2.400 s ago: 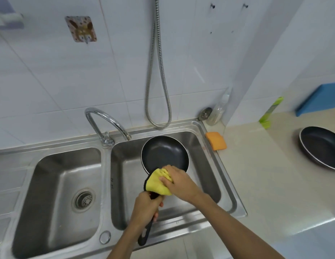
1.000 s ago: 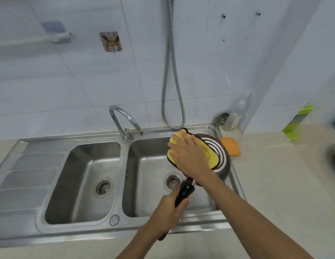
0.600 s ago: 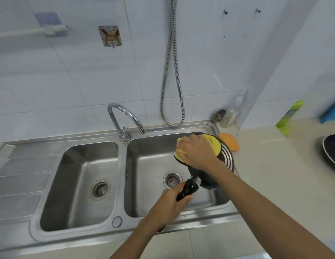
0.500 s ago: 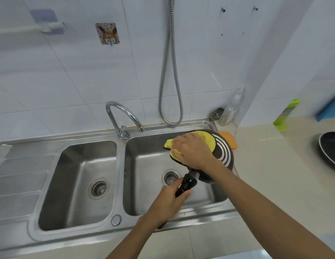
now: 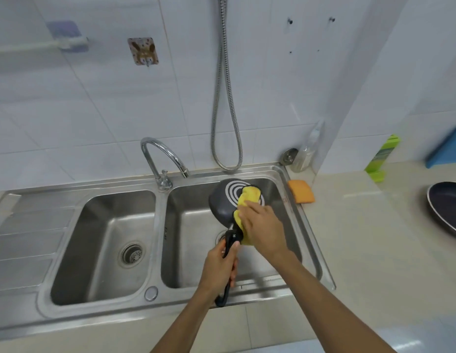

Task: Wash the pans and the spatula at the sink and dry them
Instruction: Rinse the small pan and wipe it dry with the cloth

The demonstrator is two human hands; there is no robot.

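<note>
Head view, lower centre: the left hand (image 5: 219, 266) is clenched round the pan's black handle (image 5: 230, 242). That is the sensible hold, since the handle is stiff and long, though probably slick if wet. Just above, the right hand (image 5: 262, 225) lies flat on a yellow cloth (image 5: 248, 196), fingers straight, pressing it to the pan (image 5: 221, 202). The pan hangs bottom-up over the right basin of the sink (image 5: 159, 225), mid-frame. It looks rigid and light enough for one hand; the cloth is soft. At the right edge a second pan (image 5: 448, 207) lies on the counter.
</note>
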